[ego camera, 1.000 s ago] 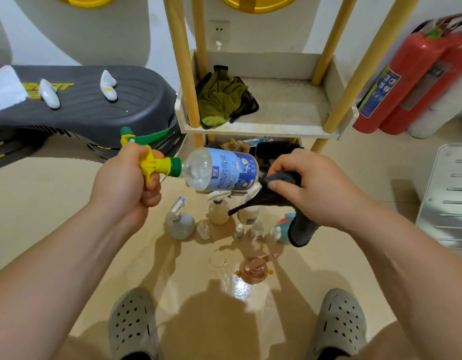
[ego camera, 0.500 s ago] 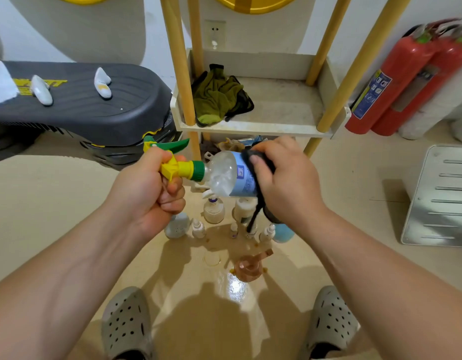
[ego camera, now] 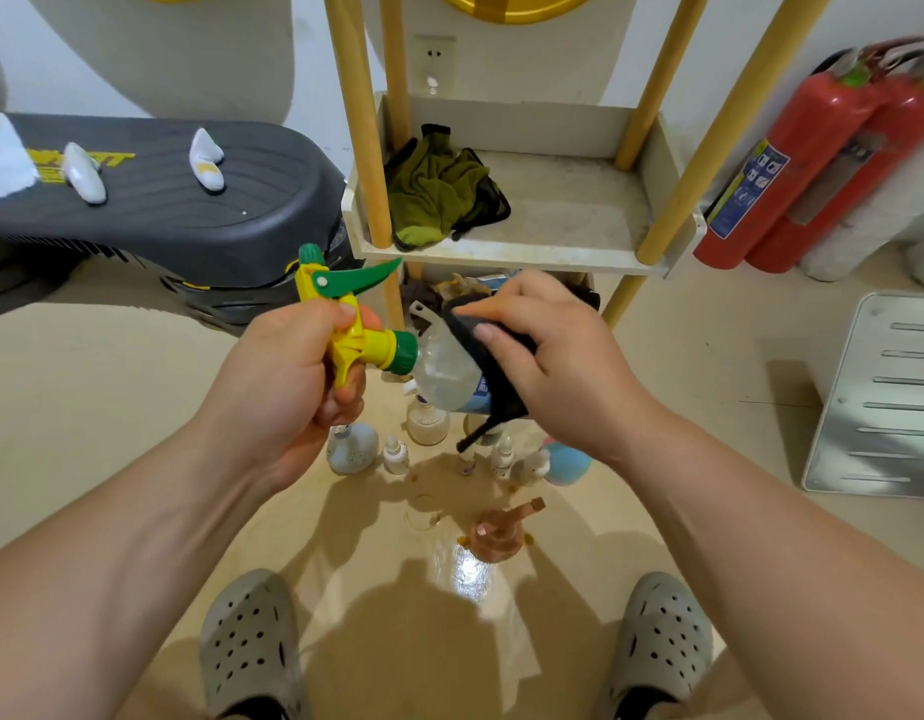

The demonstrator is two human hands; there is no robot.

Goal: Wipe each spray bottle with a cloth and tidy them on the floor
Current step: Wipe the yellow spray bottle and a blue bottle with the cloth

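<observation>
Currently held sideways in mid-air, above small bottles on the floor: a clear spray bottle. Gripped at the yellow trigger head by the left hand; wrapped round the body with a black cloth by the right hand. Probably light, thin-walled, easily dented, slippery; best taken at the stiff neck.

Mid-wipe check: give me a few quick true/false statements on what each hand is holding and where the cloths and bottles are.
1. The left hand grips the spray bottle by its yellow spray head. True.
2. The cloth in the right hand is white. False: it is black, pressed against the bottle's body.
3. The green rag lies on the floor. False: it lies on the shelf.
4. Small bottles stand on the floor below the hands. True.
</observation>
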